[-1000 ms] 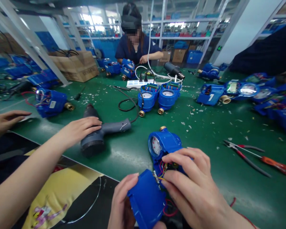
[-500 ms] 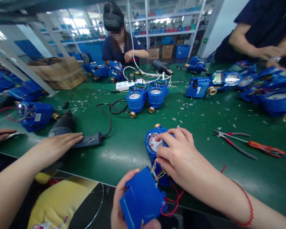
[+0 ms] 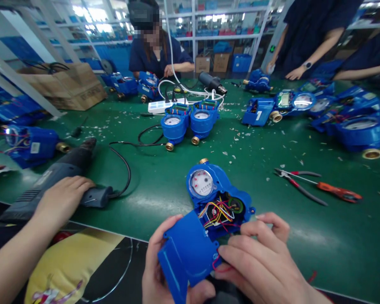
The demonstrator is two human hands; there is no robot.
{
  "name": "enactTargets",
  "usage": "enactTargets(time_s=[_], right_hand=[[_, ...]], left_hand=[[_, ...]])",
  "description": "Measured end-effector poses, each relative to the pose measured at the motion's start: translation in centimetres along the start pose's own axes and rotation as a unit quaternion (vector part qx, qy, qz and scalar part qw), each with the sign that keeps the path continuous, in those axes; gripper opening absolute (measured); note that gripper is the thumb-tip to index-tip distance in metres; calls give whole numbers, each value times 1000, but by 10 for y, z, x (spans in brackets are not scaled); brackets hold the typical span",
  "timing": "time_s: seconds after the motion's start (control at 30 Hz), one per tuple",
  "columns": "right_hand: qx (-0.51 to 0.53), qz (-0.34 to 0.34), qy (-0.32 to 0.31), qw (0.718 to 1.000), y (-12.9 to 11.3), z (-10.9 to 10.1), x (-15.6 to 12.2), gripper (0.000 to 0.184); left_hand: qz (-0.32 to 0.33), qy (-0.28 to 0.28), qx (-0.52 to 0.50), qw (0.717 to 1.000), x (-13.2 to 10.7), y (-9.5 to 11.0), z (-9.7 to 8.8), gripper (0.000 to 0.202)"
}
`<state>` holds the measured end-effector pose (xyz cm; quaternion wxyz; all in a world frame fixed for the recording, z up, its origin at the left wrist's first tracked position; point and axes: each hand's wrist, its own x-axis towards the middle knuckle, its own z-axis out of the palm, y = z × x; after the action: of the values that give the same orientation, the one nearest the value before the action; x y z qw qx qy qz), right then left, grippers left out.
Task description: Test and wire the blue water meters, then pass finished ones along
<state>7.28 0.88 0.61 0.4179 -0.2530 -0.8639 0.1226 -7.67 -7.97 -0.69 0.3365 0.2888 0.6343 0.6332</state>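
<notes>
My left hand grips a blue plastic cover from its left side and below. Beside it lies a blue water meter with a round dial and a brass fitting. Its housing is uncovered, showing thin coloured wires and a round green-edged part. My right hand is closed at the cover's right edge, its thumb and fingers pinching a red wire that loops there. The fingertips partly hide the wire.
A co-worker's hand rests on a heat gun at left. Cutting pliers and an orange-handled screwdriver lie at right. Two meters stand ahead, near a white power strip. More meters crowd the right; several people surround the bench.
My right hand has moved from the meter's dial down to the red wire at the cover's edge, so the dial and inner wiring now show. My left hand still holds the cover.
</notes>
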Motion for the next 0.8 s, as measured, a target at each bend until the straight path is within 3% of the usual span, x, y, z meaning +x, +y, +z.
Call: enactTargets(time_s=[0.23, 0.4, 0.57, 0.8], right_hand=[[5, 8, 3, 1000, -1, -4, 0, 16], [24, 52, 32, 998, -5, -6, 1, 16], [10, 30, 50, 998, -2, -8, 7, 14], [-45, -16, 67, 997, 5, -6, -3, 15]], left_hand=[[1, 37, 33, 999, -7, 11, 14, 77], [61, 50, 84, 993, -5, 7, 13, 68], [127, 25, 127, 983, 4, 2, 2, 73], [-4, 64, -5, 998, -1, 8, 15, 79]])
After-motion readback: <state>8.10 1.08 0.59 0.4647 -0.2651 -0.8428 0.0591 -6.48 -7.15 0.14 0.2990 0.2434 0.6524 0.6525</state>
